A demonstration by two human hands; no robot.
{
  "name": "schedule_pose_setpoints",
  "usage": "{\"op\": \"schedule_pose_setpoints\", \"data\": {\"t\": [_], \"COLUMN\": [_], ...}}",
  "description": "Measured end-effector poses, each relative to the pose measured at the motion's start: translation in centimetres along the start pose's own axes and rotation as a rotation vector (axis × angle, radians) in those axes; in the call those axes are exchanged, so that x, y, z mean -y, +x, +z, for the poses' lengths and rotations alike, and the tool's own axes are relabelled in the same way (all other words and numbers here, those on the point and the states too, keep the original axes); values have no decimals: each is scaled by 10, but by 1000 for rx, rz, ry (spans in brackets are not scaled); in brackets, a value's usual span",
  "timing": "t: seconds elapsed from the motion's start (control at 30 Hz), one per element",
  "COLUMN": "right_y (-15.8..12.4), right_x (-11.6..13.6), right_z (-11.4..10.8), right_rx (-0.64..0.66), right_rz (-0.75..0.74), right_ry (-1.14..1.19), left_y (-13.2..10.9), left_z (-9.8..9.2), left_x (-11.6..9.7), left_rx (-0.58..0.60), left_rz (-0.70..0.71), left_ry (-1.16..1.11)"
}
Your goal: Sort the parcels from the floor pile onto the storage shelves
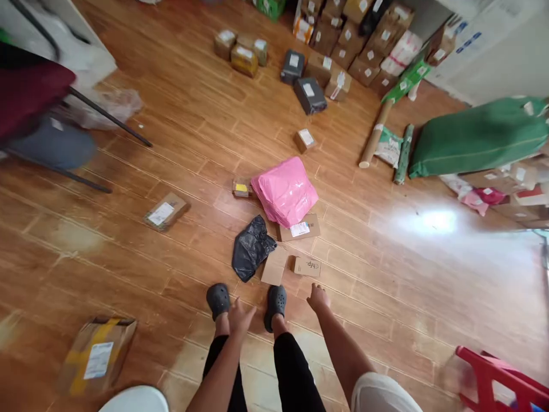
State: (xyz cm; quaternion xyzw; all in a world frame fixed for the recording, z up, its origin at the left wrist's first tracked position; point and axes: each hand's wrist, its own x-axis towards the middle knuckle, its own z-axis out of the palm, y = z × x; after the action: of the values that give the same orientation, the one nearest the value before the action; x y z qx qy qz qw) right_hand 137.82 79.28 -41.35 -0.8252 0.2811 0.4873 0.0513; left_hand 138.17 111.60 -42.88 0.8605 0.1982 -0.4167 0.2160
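Observation:
My left hand (241, 318) hovers over my legs by the left clog, fingers apart and holding nothing. On the other side, my right hand (318, 296) reaches down just short of a small brown box marked "hfp" (307, 266), its fingers stretched out. Left of that box lies a flat tan cardboard box (274, 265). A crumpled black plastic bag (252, 249) is beside it. Beyond them a big pink plastic parcel (286, 191) partly covers a labelled cardboard box (312, 226). A small box with a yellow label (242, 187) sits at the pink parcel's left.
Wood-look floor carries scattered parcels, including a labelled carton (167, 212) and a yellow-taped box (98, 356). Stacked boxes (343, 40) stand at the back. To the right are a large green sack (476, 137), a cardboard tube (376, 134) and a red plastic stool (497, 372).

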Motion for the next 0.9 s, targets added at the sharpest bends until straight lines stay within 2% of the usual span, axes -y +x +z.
{"op": "schedule_pose_setpoints", "data": {"t": [0.07, 0.13, 0.23, 0.3, 0.33, 0.4, 0.5, 0.57, 0.63, 0.7, 0.77, 0.83, 0.9], "right_y": [85, 166, 270, 322, 341, 366, 366, 348, 320, 282, 238, 193, 158], "right_x": [-7, -11, -16, -24, -29, -42, -62, -68, -67, -60, -46, -24, 8], "right_z": [35, 76, 130, 153, 160, 168, 173, 172, 163, 144, 117, 88, 64], "right_rx": [-25, -62, -186, -315, -378, -466, -553, -619, -692, -765, -813, -796, -696], "right_rz": [30, 23, -37, -112, -170, -311, -396, -338, -285, -289, -360, -521, -763], "right_ry": [-41, -74, -149, -199, -212, -186, -66, 49, 156, 228, 288, 347, 352], "left_y": [61, 118, 193, 228, 239, 253, 259, 266, 277, 287, 291, 289, 287], "left_z": [76, 149, 240, 284, 300, 317, 311, 292, 265, 230, 190, 143, 93], "left_x": [-34, -59, -86, -100, -105, -111, -107, -100, -94, -93, -90, -77, -46], "left_rx": [-24, -80, -152, -199, -235, -318, -351, -284, -173, -22, 127, 205, 209], "left_rz": [102, 183, 173, 134, 130, 147, 274, 405, 551, 659, 721, 735, 729], "left_ry": [70, 143, 195, 203, 203, 197, 222, 287, 362, 410, 415, 387, 357]}}
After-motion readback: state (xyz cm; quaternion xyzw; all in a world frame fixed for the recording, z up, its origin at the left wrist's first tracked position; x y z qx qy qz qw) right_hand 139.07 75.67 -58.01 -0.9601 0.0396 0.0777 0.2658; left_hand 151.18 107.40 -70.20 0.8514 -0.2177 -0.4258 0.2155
